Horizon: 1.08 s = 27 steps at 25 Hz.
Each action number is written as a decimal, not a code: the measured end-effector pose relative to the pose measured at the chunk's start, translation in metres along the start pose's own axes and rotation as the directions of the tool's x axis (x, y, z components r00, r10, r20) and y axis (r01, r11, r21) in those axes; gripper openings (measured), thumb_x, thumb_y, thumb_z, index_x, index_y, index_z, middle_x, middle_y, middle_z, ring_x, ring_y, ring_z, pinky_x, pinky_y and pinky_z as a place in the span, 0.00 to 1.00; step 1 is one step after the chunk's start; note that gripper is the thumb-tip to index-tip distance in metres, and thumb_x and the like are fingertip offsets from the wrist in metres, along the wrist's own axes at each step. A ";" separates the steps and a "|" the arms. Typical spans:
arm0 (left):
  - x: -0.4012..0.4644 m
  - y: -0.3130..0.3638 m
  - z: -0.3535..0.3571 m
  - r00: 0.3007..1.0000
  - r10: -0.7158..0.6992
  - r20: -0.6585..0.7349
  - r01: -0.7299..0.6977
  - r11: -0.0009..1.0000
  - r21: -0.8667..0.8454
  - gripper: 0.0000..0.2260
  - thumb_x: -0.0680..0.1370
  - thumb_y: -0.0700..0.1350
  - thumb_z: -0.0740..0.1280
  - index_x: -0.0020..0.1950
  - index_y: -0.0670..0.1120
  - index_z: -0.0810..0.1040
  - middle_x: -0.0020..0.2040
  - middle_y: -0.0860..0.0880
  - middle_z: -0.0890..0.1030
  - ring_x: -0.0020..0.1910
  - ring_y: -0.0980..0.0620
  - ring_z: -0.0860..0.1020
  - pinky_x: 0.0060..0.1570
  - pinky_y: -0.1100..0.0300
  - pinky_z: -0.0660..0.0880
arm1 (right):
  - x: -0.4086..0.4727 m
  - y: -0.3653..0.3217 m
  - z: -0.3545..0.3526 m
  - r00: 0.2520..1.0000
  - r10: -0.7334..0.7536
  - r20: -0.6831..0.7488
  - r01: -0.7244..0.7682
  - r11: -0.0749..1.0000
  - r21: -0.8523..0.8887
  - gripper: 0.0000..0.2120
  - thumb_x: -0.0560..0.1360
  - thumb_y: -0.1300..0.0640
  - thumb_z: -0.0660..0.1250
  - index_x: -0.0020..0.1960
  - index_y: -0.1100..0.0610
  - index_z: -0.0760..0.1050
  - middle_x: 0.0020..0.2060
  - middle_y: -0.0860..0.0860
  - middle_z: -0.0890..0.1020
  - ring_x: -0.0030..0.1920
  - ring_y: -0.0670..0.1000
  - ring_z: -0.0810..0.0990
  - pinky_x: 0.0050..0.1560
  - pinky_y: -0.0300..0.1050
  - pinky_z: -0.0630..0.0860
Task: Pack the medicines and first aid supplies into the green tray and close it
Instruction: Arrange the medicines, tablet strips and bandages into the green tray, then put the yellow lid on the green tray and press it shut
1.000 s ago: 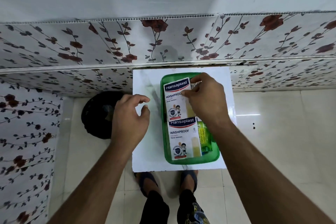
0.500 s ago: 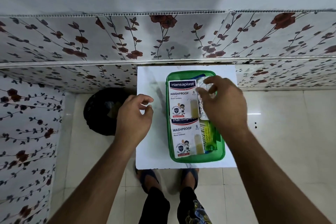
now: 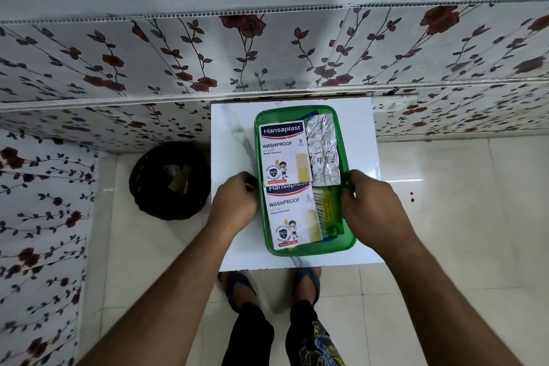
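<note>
The green tray (image 3: 300, 250) sits open on a small white table (image 3: 231, 140). Inside lie two white Hansaplast plaster boxes, one at the back (image 3: 283, 153) and one at the front (image 3: 292, 215). A silver foil blister strip (image 3: 323, 154) fills the back right, and a green packet (image 3: 330, 211) lies front right. My left hand (image 3: 234, 202) presses against the tray's left rim with fingers curled. My right hand (image 3: 370, 205) grips the right rim, thumb over the edge. No lid is visible.
A black bin (image 3: 169, 180) stands on the tiled floor left of the table. Floral wall panels (image 3: 267, 53) rise right behind the table and along the left. My feet in sandals (image 3: 237, 288) are under the table's front edge.
My right hand left the foil strip lying in the tray and dropped to the right rim. My left hand moved right from above the table to the left rim.
</note>
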State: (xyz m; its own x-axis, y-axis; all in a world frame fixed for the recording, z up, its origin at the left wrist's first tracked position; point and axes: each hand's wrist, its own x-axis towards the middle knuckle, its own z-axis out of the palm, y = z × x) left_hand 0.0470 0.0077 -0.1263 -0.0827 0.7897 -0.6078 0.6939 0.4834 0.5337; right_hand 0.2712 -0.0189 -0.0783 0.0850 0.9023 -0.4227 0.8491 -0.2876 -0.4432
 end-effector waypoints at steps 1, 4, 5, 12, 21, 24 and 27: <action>0.001 0.001 0.001 1.000 -0.005 0.001 0.005 1.000 0.020 0.05 0.74 0.44 0.63 0.42 0.51 0.78 0.41 0.50 0.82 0.43 0.46 0.80 0.42 0.56 0.75 | -0.001 0.001 -0.002 1.000 -0.005 -0.009 0.006 1.000 0.012 0.08 0.78 0.58 0.57 0.45 0.60 0.72 0.38 0.57 0.81 0.38 0.61 0.77 0.39 0.56 0.76; 0.007 0.000 0.004 0.999 -0.044 0.023 0.043 0.998 0.048 0.06 0.70 0.43 0.63 0.34 0.46 0.77 0.36 0.46 0.82 0.38 0.44 0.78 0.37 0.58 0.72 | -0.008 0.007 -0.015 0.999 0.008 -0.036 -0.004 0.995 0.097 0.07 0.78 0.59 0.57 0.43 0.60 0.71 0.35 0.55 0.80 0.36 0.60 0.77 0.36 0.56 0.75; 0.007 0.002 0.005 0.998 -0.063 0.032 0.061 0.997 0.046 0.06 0.69 0.43 0.64 0.33 0.45 0.77 0.35 0.46 0.82 0.37 0.44 0.79 0.36 0.59 0.72 | -0.012 0.009 -0.021 0.999 0.016 -0.049 -0.009 0.992 0.125 0.07 0.78 0.60 0.57 0.43 0.59 0.71 0.35 0.55 0.80 0.35 0.60 0.77 0.35 0.55 0.75; -0.033 0.022 -0.067 0.963 -0.033 -0.266 0.069 0.990 0.126 0.12 0.71 0.48 0.68 0.35 0.41 0.73 0.31 0.45 0.77 0.32 0.46 0.77 0.32 0.56 0.71 | -0.020 0.020 -0.037 0.996 0.060 -0.072 -0.048 0.986 0.157 0.07 0.78 0.60 0.58 0.46 0.60 0.74 0.37 0.55 0.82 0.35 0.59 0.79 0.37 0.56 0.77; -0.082 0.089 -0.080 0.919 0.293 -0.264 -0.140 0.869 0.475 0.10 0.72 0.50 0.64 0.35 0.45 0.74 0.29 0.50 0.76 0.27 0.51 0.74 0.26 0.60 0.66 | -0.007 -0.004 0.008 0.999 0.030 -0.012 -0.028 0.992 0.126 0.12 0.79 0.55 0.58 0.52 0.60 0.77 0.45 0.57 0.84 0.44 0.61 0.80 0.41 0.52 0.76; -0.088 0.107 -0.052 0.919 0.341 -0.198 -0.188 0.822 0.538 0.11 0.72 0.51 0.64 0.36 0.43 0.72 0.31 0.49 0.75 0.28 0.47 0.74 0.27 0.58 0.70 | -0.006 -0.001 0.007 0.998 0.044 0.034 -0.049 0.982 0.185 0.14 0.79 0.53 0.60 0.57 0.57 0.79 0.47 0.54 0.85 0.42 0.57 0.82 0.44 0.52 0.79; -0.095 0.127 -0.026 0.913 0.369 -0.173 -0.218 0.801 0.557 0.10 0.74 0.50 0.64 0.38 0.47 0.67 0.29 0.52 0.65 0.27 0.50 0.67 0.25 0.60 0.59 | -0.006 0.010 0.002 0.991 0.101 0.090 -0.128 0.915 0.382 0.14 0.78 0.51 0.63 0.60 0.52 0.81 0.46 0.49 0.85 0.40 0.50 0.84 0.47 0.52 0.81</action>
State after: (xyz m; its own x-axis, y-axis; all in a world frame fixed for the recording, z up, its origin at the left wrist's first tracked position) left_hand 0.1247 0.0042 0.0141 0.0564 0.9648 -0.2567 0.9726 0.0050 0.2325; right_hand 0.2780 -0.0278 -0.0814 0.1227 0.8362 -0.5345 0.5674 -0.5010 -0.6535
